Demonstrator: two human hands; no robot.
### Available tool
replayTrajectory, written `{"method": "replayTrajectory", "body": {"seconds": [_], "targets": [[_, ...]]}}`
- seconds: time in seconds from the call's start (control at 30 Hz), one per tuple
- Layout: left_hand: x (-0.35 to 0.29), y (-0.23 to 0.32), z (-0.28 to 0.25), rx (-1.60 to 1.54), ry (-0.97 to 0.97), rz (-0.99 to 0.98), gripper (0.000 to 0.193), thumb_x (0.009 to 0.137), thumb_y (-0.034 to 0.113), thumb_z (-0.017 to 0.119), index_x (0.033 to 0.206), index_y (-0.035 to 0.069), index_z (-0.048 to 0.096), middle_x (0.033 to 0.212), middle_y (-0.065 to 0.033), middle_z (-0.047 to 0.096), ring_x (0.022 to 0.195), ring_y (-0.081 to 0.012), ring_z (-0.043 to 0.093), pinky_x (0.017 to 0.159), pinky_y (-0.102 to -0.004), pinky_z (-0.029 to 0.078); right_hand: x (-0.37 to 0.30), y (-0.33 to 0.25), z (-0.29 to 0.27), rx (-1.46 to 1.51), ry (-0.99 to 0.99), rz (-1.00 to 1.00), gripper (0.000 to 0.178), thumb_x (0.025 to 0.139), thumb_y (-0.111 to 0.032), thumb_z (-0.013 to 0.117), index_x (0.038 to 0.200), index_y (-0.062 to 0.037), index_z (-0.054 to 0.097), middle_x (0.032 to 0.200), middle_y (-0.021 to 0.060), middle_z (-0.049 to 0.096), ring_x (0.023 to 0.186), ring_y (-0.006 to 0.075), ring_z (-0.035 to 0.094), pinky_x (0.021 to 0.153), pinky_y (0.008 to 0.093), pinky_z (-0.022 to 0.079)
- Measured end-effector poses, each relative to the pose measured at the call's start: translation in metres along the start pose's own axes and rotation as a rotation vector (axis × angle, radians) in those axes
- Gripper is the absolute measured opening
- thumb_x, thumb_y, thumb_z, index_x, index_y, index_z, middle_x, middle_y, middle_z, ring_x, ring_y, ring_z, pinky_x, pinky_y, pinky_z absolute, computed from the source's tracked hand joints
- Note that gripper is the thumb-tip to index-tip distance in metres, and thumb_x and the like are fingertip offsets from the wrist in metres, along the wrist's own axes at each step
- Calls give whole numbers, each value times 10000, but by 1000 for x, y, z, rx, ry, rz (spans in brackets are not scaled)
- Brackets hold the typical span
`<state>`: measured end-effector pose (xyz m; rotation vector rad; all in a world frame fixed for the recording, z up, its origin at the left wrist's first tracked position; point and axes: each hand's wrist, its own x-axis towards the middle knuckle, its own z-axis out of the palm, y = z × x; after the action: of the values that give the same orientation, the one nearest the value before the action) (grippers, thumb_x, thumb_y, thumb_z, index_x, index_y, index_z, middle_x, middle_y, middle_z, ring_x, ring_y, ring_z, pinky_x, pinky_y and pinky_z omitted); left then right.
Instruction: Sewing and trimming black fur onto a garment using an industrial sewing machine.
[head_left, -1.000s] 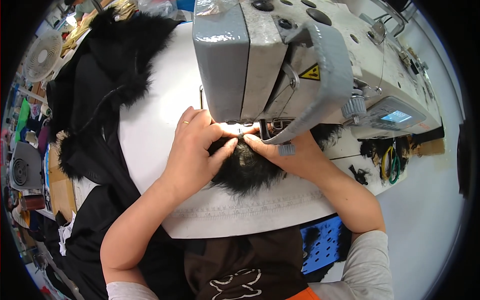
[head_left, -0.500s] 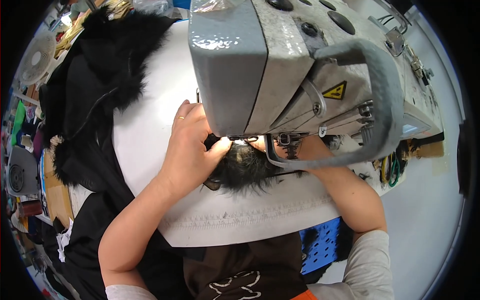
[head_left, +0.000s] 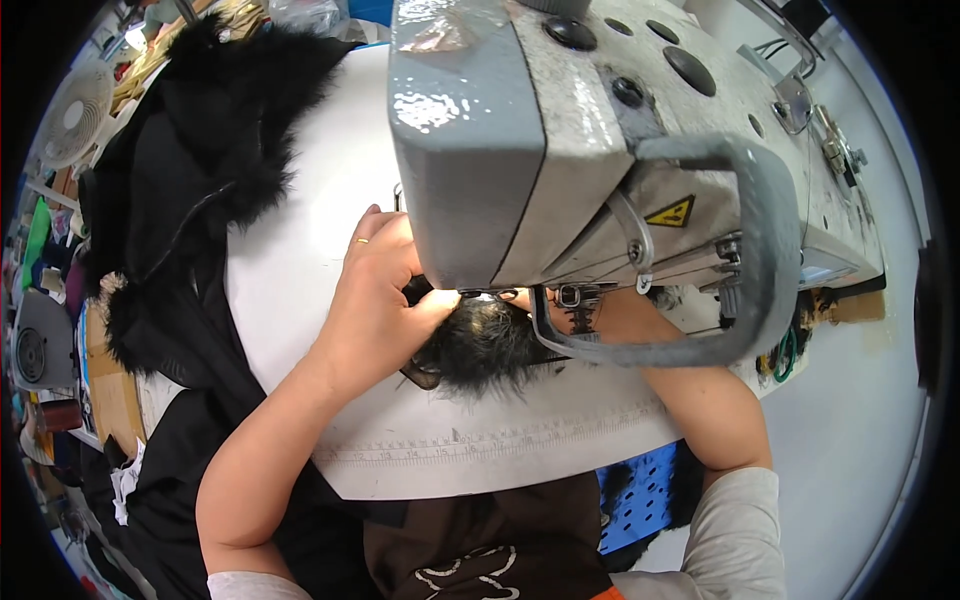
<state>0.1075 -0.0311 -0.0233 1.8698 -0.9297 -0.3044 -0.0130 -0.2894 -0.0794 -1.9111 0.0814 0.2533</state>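
Observation:
A small piece of black fur (head_left: 487,348), paler in its middle, lies under the head of a grey sewing machine (head_left: 465,190). My left hand (head_left: 380,285), with a ring on one finger, grips the fur's left side. Its thumb points in toward the lit spot under the machine head, and the other fingertips are partly hidden behind the casing. My right hand (head_left: 612,312) reaches in from the right behind the machine's grey looped guard (head_left: 680,350). One fingertip shows at the fur's far edge; the guard and machine head hide the other fingers.
The white machine table (head_left: 480,455) has a ruler scale along its near edge. Black fur-trimmed fabric (head_left: 180,170) drapes over its left side. Green-handled scissors (head_left: 787,352) lie at the right. A blue perforated pedal (head_left: 638,497) shows below, and a fan (head_left: 75,115) stands far left.
The machine head sits slightly lower in the picture, as the view has shifted. Both hands stay at the fur with nearly the same hold; less fur shows on its right side.

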Motion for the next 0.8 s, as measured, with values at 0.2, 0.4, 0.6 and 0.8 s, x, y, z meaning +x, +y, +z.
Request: {"method": "replayTrajectory", "body": {"seconds": [0.2,0.4,0.6,0.8], "targets": [[1,-3,4,239,102,138,232,794,23,803,1001,121,762,994,-56,598,1096,-313,580,1252,-588,304,2,8,-5,-306,7,-129,472,931,-148,830,1361,-88,646,1186,58,734,1100,187,703,979,351,599],[2,-5,2,262,87,148,196,779,18,808,950,88,741,911,-62,544,1041,-320,567,1215,-569,363,5,-3,0,-742,119,-265,187,902,-144,716,1069,-65,692,981,77,713,883,217,710,827,374,614],[3,-9,4,180,73,112,158,767,11,798,893,57,716,888,-66,541,1012,-323,567,1166,-539,397,18,10,5,-684,186,-214,199,858,-116,642,1044,-43,642,916,98,677,852,263,669,774,426,572],[2,-8,4,209,96,108,140,775,20,788,893,61,724,902,-64,582,989,-304,576,1189,-538,375,16,12,4,-578,179,-229,282,858,-117,651,1129,-39,636,944,105,659,884,246,662,802,413,566]]}}
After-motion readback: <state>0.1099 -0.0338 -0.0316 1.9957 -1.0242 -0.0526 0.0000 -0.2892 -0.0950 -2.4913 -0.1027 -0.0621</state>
